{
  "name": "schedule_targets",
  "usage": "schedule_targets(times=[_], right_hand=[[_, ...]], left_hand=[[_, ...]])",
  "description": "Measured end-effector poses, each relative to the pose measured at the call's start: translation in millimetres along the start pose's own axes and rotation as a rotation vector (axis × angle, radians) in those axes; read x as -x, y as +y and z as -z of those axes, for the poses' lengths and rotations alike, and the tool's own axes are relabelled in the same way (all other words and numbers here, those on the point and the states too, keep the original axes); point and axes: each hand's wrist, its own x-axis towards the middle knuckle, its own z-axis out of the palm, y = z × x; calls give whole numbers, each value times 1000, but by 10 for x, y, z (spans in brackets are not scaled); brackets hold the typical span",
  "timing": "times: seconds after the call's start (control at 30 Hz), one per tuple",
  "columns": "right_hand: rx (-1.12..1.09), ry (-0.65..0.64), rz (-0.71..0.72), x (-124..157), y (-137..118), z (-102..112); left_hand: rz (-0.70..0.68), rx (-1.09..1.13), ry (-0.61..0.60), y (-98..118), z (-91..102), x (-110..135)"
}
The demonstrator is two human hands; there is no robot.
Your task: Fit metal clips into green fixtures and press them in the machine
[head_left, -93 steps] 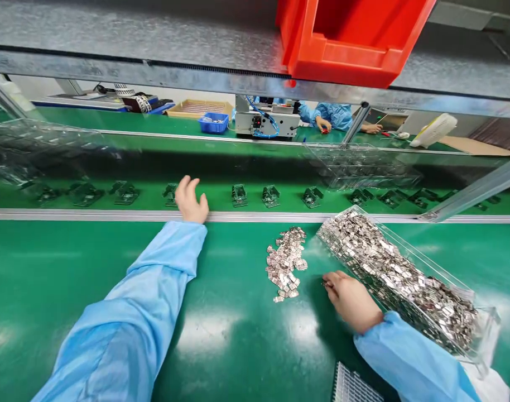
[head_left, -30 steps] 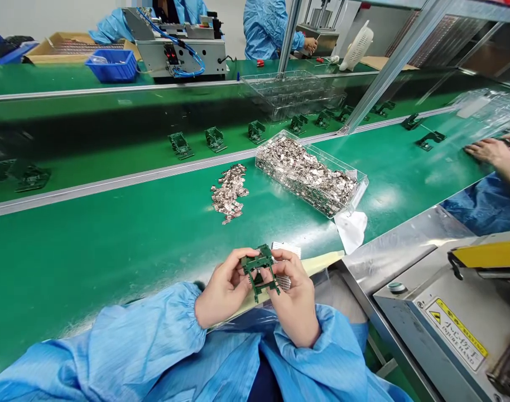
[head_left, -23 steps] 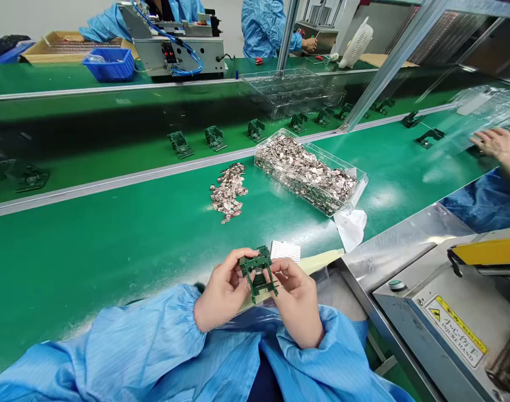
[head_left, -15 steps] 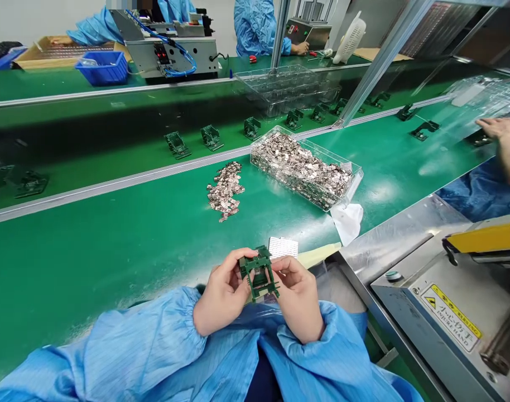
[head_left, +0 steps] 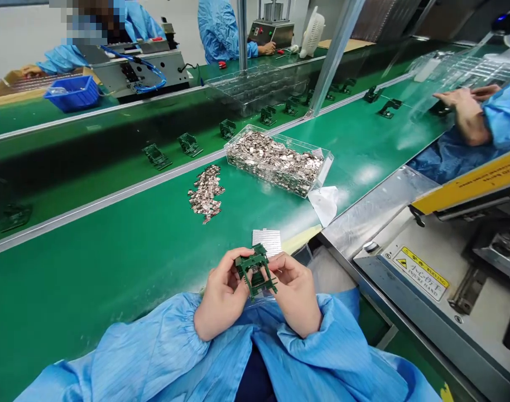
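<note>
My left hand [head_left: 222, 295] and my right hand [head_left: 294, 293] are both closed around a small dark green plastic frame part [head_left: 255, 271], held close to my body above the table's near edge. Just beyond it lies a small white ribbed card [head_left: 266, 241]. On the green table [head_left: 112, 262] a loose pile of small silvery metal pieces [head_left: 205, 192] lies ahead. A clear tray full of the same metal pieces [head_left: 275, 159] stands to its right.
Several green frame parts [head_left: 157, 155] ride on the conveyor belt behind a metal rail. A grey machine with a yellow warning label [head_left: 422, 267] stands at right. A co-worker's hands [head_left: 464, 109] rest at far right. Other people, a blue bin [head_left: 73, 92] and a machine are across the line.
Earlier my left hand reached to the belt and my right picked among the metal pieces. Since then both hands hold the green frame near my body; the view has swung left.
</note>
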Motion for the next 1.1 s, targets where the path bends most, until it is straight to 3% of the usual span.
schedule_targets(times=[0.2, 0.33, 0.43, 0.5, 0.57, 0.7, 0.9, 1.1], right_hand=[[-70, 62, -19, 75, 41, 245], [23, 217, -54, 42, 276, 571], [72, 41, -155, -8, 506, 665], [74, -112, -177, -21, 618, 623], [81, -174, -153, -14, 685, 545], [128, -193, -75, 22, 746, 448], [292, -181, 56, 32, 861, 537], [486, -194, 12, 7, 968, 678]], left_hand=[[4, -3, -120, 3, -105, -118], [-29, 17, -5, -121, -172, -467], [-41, 76, 40, -278, -271, -745], [-50, 87, -14, -371, -343, -854], [-77, 66, -77, -435, -393, -896], [-105, 6, -138, -468, -410, -886], [-79, -89, -156, -417, -391, -860], [-110, -11, -136, -401, -390, -864]])
